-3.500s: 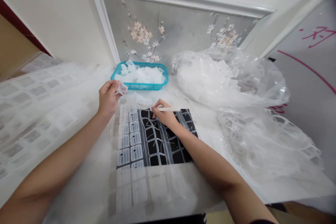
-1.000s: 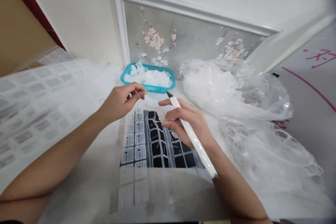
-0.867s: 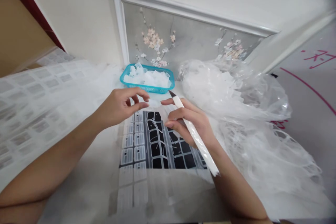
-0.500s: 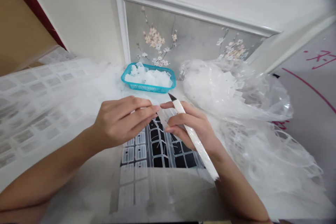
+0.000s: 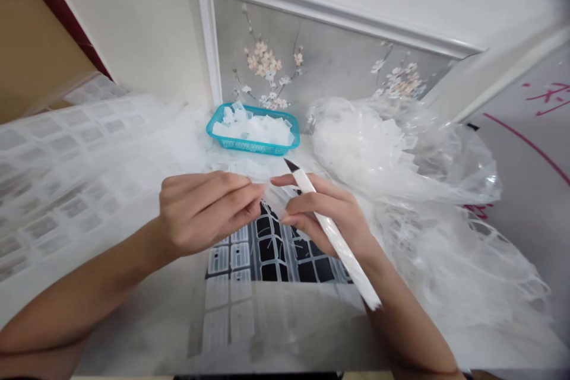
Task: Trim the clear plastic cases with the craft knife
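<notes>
My left hand (image 5: 200, 211) hovers over a translucent plastic sheet (image 5: 243, 267) of small rectangular pieces that lies on a black mat (image 5: 285, 249). Its fingers are pressed together, pinching a small clear piece I can barely see. My right hand (image 5: 325, 214) meets it fingertip to fingertip and grips a white craft knife (image 5: 332, 231), blade tip pointing up and away toward the basket. Both hands are raised a little above the sheet.
A teal basket (image 5: 253, 142) of cut clear pieces stands behind the hands. A big heap of clear plastic scrap and bag (image 5: 401, 154) fills the right. More sheets (image 5: 66, 154) spread on the left. A framed flower picture (image 5: 320, 65) leans on the wall.
My left hand came back from near the basket toward my right hand and closed its fingers against the right fingertips. The right hand lifted off the sheet and turned the knife blade upward.
</notes>
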A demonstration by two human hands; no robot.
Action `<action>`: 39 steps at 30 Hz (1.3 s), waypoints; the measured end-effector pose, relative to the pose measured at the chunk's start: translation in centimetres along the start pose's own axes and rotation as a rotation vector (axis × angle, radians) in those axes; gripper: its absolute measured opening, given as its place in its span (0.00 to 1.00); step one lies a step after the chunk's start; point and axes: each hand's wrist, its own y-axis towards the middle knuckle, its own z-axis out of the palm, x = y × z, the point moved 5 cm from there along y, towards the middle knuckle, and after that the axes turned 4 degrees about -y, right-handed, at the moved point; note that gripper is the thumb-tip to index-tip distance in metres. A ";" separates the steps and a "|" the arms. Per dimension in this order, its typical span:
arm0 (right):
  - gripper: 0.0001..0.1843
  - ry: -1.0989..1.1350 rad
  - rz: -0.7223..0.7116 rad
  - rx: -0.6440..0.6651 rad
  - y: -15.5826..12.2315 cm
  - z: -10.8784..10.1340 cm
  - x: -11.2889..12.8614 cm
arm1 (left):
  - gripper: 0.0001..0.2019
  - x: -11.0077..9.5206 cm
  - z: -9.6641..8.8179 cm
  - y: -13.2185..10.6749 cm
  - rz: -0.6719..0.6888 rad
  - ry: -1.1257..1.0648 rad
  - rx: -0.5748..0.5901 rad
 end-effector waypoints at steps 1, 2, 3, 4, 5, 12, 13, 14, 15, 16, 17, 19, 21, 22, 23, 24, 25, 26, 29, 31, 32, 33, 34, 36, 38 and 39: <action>0.02 -0.021 -0.004 -0.010 -0.1 0.0 0.0 | 0.06 0.1 0.1 0.1 -0.067 -0.023 -0.029; 0.02 -0.043 -0.007 -0.016 -0.1 0.0 -0.1 | 0.06 0.2 0.4 0.1 -0.134 -0.053 -0.045; 0.02 -0.068 -0.008 -0.020 -0.2 0.0 -0.2 | 0.06 0.3 0.8 0.1 -0.201 -0.093 -0.059; 0.03 -0.094 -0.008 -0.025 -0.3 0.1 -0.4 | 0.05 0.5 1.2 0.0 -0.269 -0.140 -0.074; 0.04 -0.121 -0.002 -0.028 -0.3 0.2 -0.6 | 0.05 0.8 1.7 -0.2 -0.334 -0.184 -0.083; 0.08 -0.147 -0.020 0.033 -0.7 -0.3 0.1 | 0.03 6.9 3.2 -2.2 -0.733 -0.153 -0.135; 0.09 -0.149 -0.014 0.024 -0.7 -0.7 0.3 | 0.03 7.7 2.9 -2.4 -0.772 -0.135 -0.175; 0.09 -0.155 0.000 0.015 -0.7 -1.1 0.5 | 0.02 8.3 2.7 -2.5 -0.802 -0.142 -0.191; 0.09 -0.160 0.007 0.003 -0.6 -1.5 0.5 | 0.02 8.5 2.7 -2.5 -0.816 -0.175 -0.173; 0.09 -0.162 0.007 -0.010 -0.5 -1.9 0.6 | 0.02 8.5 2.9 -2.4 -0.818 -0.237 -0.124; 0.09 -0.163 0.003 -0.019 -0.5 -2.2 0.5 | 0.03 8.1 3.3 -2.3 -0.813 -0.319 -0.050; 0.08 -0.162 -0.006 -0.030 -0.3 -2.7 0.2 | 0.04 6.9 4.2 -2.2 -0.805 -0.475 0.123; 0.07 -0.164 -0.017 -0.036 -0.2 -3.0 -0.1 | 0.07 5.4 5.0 -2.1 -0.787 -0.566 0.284; 0.07 -0.171 -0.024 -0.035 -0.1 -3.1 -0.3 | 0.09 4.6 5.3 -1.9 -0.752 -0.591 0.363; 0.06 -0.177 -0.028 -0.032 -0.1 -3.1 -0.4 | 0.12 3.9 5.5 -1.7 -0.696 -0.604 0.431; 0.06 -0.180 -0.031 -0.027 -0.1 -3.2 -0.4 | 0.13 3.3 5.6 -1.5 -0.631 -0.609 0.483; 0.07 -0.179 -0.030 -0.023 -0.1 -3.3 -0.5 | 0.14 2.7 5.6 -1.2 -0.570 -0.612 0.515; 0.07 -0.174 -0.026 -0.016 -0.1 -3.3 -0.5 | 0.14 2.3 5.5 -0.9 -0.531 -0.614 0.521; 0.09 -0.145 -0.001 0.010 -0.1 -3.5 -0.8 | 0.07 2.0 5.0 -0.1 -0.569 -0.665 0.437; 0.10 -0.127 -0.005 0.014 -0.1 -3.7 -0.8 | 0.05 2.1 4.9 0.2 -0.657 -0.751 0.366; 0.10 -0.119 -0.013 0.020 -0.1 -3.8 -0.8 | 0.08 2.3 5.0 0.4 -0.704 -0.795 0.338; 0.09 -0.113 -0.022 0.028 0.0 -3.8 -0.8 | 0.10 2.3 5.2 0.6 -0.744 -0.839 0.320; 0.09 -0.108 -0.029 0.037 0.0 -3.8 -0.9 | 0.11 2.4 5.6 0.9 -0.773 -0.881 0.311; 0.08 -0.097 -0.029 0.061 0.1 -3.9 -1.0 | 0.08 2.4 6.4 1.5 -0.795 -0.958 0.301; 0.07 -0.096 -0.019 0.059 0.2 -4.1 -1.3 | 0.03 2.5 7.0 2.1 -0.776 -1.001 0.243; 0.07 -0.101 -0.017 0.044 0.3 -4.3 -1.5 | 0.01 2.6 7.2 2.3 -0.766 -1.006 0.200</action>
